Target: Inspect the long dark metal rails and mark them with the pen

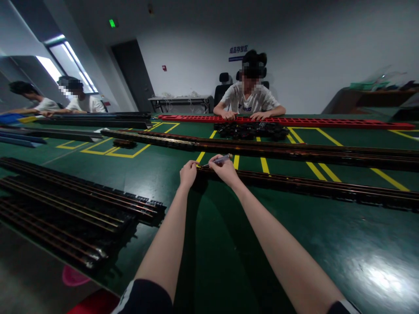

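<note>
A small screwdriver (223,159) with a translucent handle is in my right hand (225,170), its thin shaft pointing left toward my left hand (189,173). The fingers of my left hand are closed on the left end of a long black rail (294,184) with copper-coloured strips. This rail runs from my hands to the right edge of the view. The screwdriver's tip lies close to my left fingertips, at the rail's end; whether it touches the rail I cannot tell.
Several similar black rails (75,192) lie at left on the green table (157,266). Another long rail (248,146) crosses beyond my hands. A co-worker (250,98) sits opposite, hands on a red slotted bar (330,122), behind a pile of black parts (250,130).
</note>
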Available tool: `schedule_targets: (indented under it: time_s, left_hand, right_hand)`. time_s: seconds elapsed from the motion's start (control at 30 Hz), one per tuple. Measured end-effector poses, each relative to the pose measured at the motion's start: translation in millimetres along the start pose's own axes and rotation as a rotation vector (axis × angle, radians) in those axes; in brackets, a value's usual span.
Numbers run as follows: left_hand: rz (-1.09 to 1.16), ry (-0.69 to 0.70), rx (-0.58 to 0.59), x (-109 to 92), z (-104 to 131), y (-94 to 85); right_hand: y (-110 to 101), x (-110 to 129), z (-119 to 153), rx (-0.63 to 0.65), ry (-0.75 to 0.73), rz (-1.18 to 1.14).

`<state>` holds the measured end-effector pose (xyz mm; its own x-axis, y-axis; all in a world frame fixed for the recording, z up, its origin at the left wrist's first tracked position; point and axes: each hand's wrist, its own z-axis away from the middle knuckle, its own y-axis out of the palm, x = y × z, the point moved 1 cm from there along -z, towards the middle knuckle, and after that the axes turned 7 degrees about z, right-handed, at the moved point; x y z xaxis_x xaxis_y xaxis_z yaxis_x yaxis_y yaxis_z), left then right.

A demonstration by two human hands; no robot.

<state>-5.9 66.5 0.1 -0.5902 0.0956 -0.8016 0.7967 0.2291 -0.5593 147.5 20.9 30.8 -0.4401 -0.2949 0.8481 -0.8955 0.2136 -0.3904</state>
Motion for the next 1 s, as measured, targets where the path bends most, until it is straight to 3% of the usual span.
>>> schedule_targets:
  time_s: [0.43, 1.0]
  left_hand:
    - [-0.024, 0.01, 0.005, 1.7, -1.1, 1.6]
    - [-0.018, 0.018, 0.005, 2.4, -0.7, 1.3]
  right_hand:
    - [2.4, -1.4, 5.1, 0.111, -0.033, 0.1]
    - [-4.7, 5.4, 3.3, 0.052, -0.016, 0.028]
